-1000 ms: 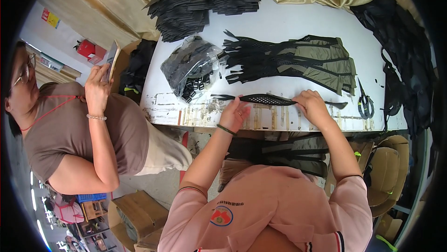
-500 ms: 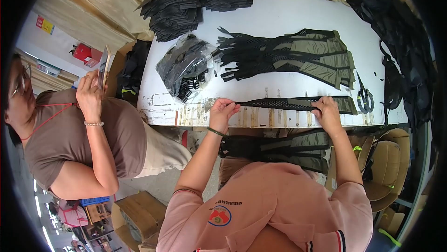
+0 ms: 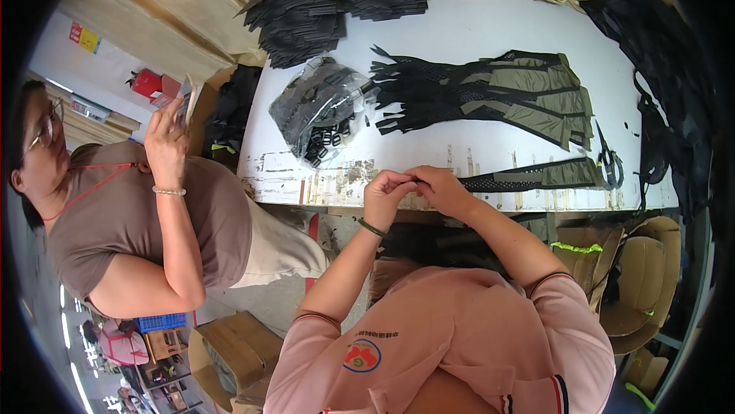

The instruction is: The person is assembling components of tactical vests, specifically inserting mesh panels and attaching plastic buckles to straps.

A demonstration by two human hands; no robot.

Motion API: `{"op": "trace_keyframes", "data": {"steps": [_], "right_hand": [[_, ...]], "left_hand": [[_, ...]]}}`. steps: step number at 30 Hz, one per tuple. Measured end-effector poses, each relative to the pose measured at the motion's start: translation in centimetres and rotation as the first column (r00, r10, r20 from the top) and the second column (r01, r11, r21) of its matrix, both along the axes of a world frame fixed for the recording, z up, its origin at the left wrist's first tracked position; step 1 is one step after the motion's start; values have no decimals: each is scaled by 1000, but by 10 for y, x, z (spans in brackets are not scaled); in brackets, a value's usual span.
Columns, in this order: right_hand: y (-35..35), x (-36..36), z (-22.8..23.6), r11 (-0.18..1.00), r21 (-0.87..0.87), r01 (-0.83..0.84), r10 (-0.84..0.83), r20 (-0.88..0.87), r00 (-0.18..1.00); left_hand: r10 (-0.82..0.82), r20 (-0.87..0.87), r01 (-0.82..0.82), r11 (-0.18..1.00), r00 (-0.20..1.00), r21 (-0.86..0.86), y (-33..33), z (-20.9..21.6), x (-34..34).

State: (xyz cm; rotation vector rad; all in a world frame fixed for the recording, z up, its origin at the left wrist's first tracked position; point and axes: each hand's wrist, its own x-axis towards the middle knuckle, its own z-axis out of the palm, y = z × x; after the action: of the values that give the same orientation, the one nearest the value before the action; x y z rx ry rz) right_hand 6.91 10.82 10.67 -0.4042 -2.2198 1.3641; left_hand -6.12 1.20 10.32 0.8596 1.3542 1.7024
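Note:
My left hand (image 3: pixel 387 198) pinches the narrow left end of a long strap panel, at the table's front edge. Right beside it, my right hand (image 3: pixel 444 191) is closed on the same end, fingertips nearly meeting the left ones. This strap panel (image 3: pixel 521 178), black mesh and webbing with an olive part at its wide end, stretches rightward over the table. My fingers hide its narrow tip. Behind it lies a fanned pile of similar strap panels (image 3: pixel 490 92). A clear plastic bag (image 3: pixel 318 104) of black buckles is left of that pile. Scissors (image 3: pixel 610 163) rest near the panel's wide end.
Stacks of flat black pieces (image 3: pixel 306 20) stand at the back left of the white table (image 3: pixel 475 8). Black material (image 3: pixel 662 70) hangs over its right side. More dark panels (image 3: pixel 436 242) lie below the front edge. A person (image 3: pixel 153 223) stands left, holding a phone (image 3: pixel 185 100). Cardboard boxes (image 3: pixel 639 284) flank me.
My right hand has left the panel's olive part and moved left to join my left hand at the narrow end. The view has shifted slightly.

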Motion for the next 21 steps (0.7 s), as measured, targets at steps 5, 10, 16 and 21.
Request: {"op": "trace_keyframes", "data": {"steps": [5,10,16,21], "right_hand": [[9,11,-24,997,55,47,-50,54,997],[2,8,-28,978,208,-10,-9,88,996],[3,15,-33,990,140,-18,1,120,993],[2,15,-29,997,79,21,-29,107,994]], "left_hand": [[183,-269,-251,936,946,-247,15,-3,-96],[-27,-802,-467,802,596,-373,40,-31,-198],[-225,-836,-477,734,501,-484,51,-32,-192],[-159,-874,-507,761,459,-405,47,-23,-182]]}}
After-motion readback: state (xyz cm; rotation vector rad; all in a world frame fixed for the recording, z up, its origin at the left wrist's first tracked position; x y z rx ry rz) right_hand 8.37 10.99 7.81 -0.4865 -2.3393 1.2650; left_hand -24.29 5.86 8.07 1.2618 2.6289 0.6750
